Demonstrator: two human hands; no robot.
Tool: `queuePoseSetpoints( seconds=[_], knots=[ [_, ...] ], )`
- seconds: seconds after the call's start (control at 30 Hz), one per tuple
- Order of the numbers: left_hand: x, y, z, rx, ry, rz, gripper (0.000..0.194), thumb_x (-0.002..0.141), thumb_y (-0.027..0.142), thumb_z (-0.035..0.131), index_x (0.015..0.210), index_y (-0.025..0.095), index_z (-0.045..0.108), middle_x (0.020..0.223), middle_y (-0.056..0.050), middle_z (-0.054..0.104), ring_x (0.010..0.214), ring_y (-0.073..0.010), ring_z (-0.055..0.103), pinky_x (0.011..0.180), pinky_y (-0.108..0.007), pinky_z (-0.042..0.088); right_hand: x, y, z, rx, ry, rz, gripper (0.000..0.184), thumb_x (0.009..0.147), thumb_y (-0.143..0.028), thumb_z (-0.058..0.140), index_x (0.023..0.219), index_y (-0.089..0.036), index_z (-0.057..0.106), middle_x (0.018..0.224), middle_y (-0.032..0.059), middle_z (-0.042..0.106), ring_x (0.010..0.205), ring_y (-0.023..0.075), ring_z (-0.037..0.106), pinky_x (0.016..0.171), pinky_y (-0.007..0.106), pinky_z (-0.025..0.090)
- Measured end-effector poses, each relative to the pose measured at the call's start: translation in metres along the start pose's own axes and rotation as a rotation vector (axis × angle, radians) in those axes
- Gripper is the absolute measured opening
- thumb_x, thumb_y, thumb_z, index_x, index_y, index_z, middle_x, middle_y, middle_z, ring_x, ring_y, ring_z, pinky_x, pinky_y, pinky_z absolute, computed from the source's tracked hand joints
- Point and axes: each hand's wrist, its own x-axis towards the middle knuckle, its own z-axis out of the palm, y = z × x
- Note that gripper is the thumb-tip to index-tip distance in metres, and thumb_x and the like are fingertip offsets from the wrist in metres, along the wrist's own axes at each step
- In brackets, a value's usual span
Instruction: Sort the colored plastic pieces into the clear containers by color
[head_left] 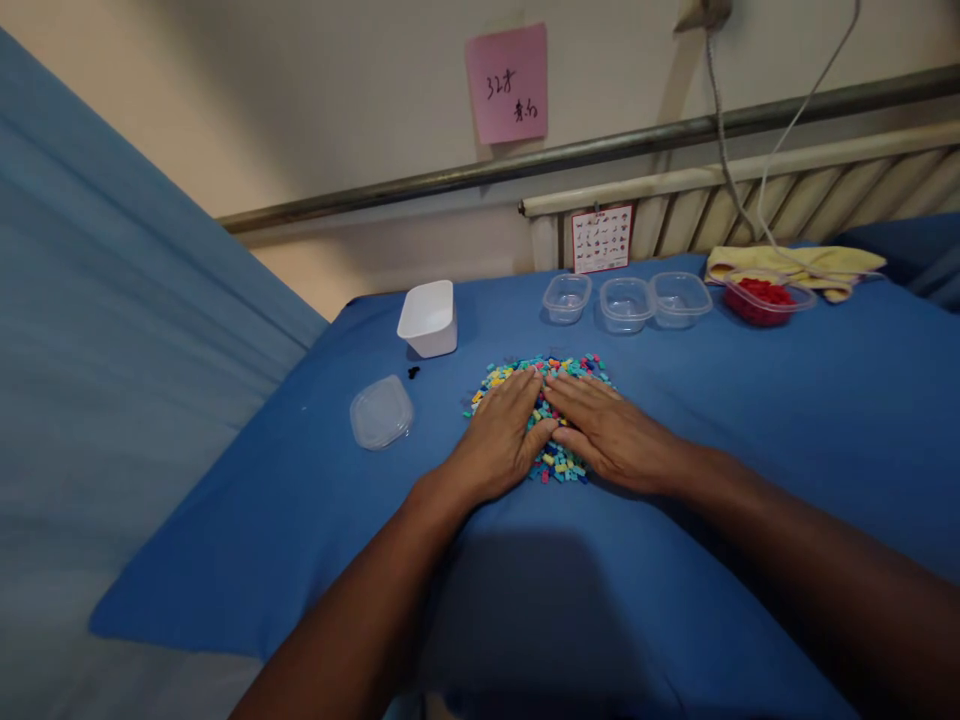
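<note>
Both of the person's bare hands lie palm down on a loose heap of small multicoloured pieces [556, 458], which sits around the middle of a blue cloth-covered surface [757, 410]. The left hand [499, 440] covers the heap's left side and the right hand [619, 435] its right side; both are unclenched, with fingers stretched out and closed around nothing that shows, though what lies beneath the palms is hidden. The fingertips almost meet, as do the thumbs, leaving pieces visible between them, beyond them and at the heap's near end. Toward the far left corner stands a white rectangular plastic box [441, 341], with a few small black pieces [413, 372] just in front of it. A transparent plastic lid [381, 413] lies nearer the left edge than the heap does. Along the far edge, right of the white box, stand three transparent plastic tubs [626, 322], the middle and right ones side by side. Farther right, a shallow transparent container [804, 298] holds bright red pieces [763, 291], with a crumpled yellow cloth [832, 262] just behind it.
</note>
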Motion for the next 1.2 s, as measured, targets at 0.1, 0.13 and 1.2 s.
queuePoseSetpoints(
  seconds=[0.1,0.13,1.2],
  knots=[
    [-0.004,0.004,-0.003,0.031,-0.056,0.019,0.075,0.118,0.06,0.038,0.174,0.009,0.036,0.181,-0.022,0.034,0.171,-0.0316,0.03,0.141,-0.057,0.027,-0.006,-0.002,-0.003,-0.009,-0.087,-0.063,0.062,0.118,-0.045,0.049,0.173,-0.017,0.048,0.178,0.0192,0.047,0.167,0.035,0.041,0.137,0.066,0.034],
    [-0.006,0.005,-0.006,0.05,-0.065,0.023,0.073,0.118,0.058,0.039,0.173,0.011,0.038,0.18,-0.022,0.036,0.171,-0.0314,0.032,0.14,-0.058,0.028,-0.008,-0.002,-0.006,-0.009,-0.098,-0.078,0.061,0.118,-0.045,0.051,0.173,-0.018,0.049,0.177,0.0185,0.048,0.167,0.0346,0.041,0.138,0.065,0.034],
    [-0.014,0.046,0.014,0.182,-0.217,0.375,0.059,0.119,0.053,0.044,0.172,0.027,0.045,0.184,-0.003,0.027,0.173,-0.0296,0.025,0.141,-0.065,0.023,-0.033,0.151,-0.077,-0.398,0.425,0.411,0.061,0.105,-0.028,0.057,0.164,-0.014,0.058,0.17,0.0229,0.056,0.152,0.0423,0.06,0.12,0.066,0.055]
  ],
)
